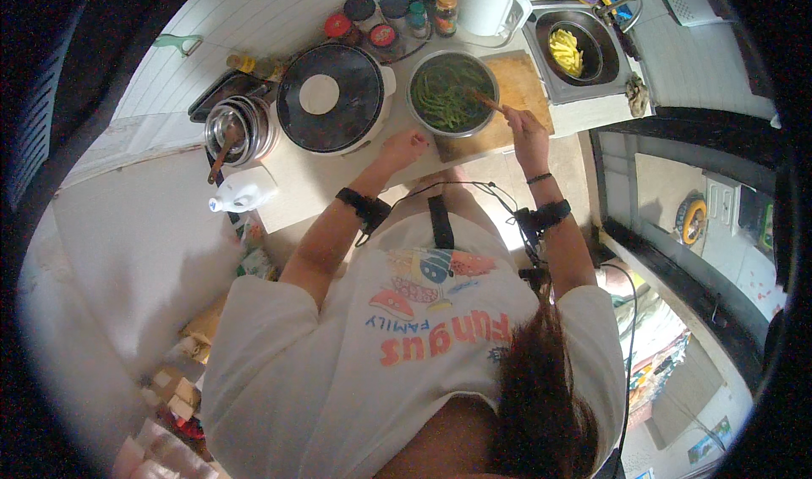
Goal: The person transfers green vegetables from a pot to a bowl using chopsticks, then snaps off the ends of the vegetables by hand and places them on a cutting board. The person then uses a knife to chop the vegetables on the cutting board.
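Note:
My right hand grips a pair of wooden chopsticks, whose far ends reach into a round metal pot. Long green vegetable pieces, perhaps green beans, lie in it in dark liquid. The pot stands partly on a wooden cutting board. Near the pot's lower left side my left hand hovers over or rests on the counter, fingers curled, with nothing visible in it. Left of the pot sits a white electric cooker with a dark glass lid.
Nested metal bowls and a white plastic jug stand at the left. Behind are seasoning jars and a white kettle. At right, a sink holds a bowl of yellow cut strips. The counter's front edge runs below my hands.

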The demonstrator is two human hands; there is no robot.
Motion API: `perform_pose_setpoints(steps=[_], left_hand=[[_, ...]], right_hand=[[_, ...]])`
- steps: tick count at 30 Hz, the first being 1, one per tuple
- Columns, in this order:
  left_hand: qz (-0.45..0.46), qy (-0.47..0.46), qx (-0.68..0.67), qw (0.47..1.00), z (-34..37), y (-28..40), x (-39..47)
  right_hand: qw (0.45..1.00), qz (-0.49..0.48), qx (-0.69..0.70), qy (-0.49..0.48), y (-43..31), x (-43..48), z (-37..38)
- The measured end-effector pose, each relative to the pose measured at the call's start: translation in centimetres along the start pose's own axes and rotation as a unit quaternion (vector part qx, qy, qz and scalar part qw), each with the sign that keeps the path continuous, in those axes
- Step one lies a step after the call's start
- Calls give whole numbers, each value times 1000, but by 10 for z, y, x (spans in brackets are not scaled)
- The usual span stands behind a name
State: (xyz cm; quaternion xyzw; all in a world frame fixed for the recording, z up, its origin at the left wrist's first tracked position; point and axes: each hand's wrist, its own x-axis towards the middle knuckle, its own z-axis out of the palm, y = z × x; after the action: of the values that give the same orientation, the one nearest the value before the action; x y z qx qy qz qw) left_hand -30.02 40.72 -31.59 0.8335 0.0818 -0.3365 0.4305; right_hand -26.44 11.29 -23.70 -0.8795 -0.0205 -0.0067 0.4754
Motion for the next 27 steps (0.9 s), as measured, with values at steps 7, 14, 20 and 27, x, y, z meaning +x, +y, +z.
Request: perform_pose_setpoints(steps=[7,14,20,27], left_hand=[[50,17,24,998,-5,-15,4],[13,-41,-62,997,-23,-13,-10],[18,-72,-78,994,-37,11,-15],[55,-75,-95,991,-26,42,-6]], right_hand=[[963,90,223,117,-16,-15,-30],[949,58,214,223,-21,-25,-53],[962,44,105,250,-15,-30,-87],[956,9,58,288,6,-13,-132]])
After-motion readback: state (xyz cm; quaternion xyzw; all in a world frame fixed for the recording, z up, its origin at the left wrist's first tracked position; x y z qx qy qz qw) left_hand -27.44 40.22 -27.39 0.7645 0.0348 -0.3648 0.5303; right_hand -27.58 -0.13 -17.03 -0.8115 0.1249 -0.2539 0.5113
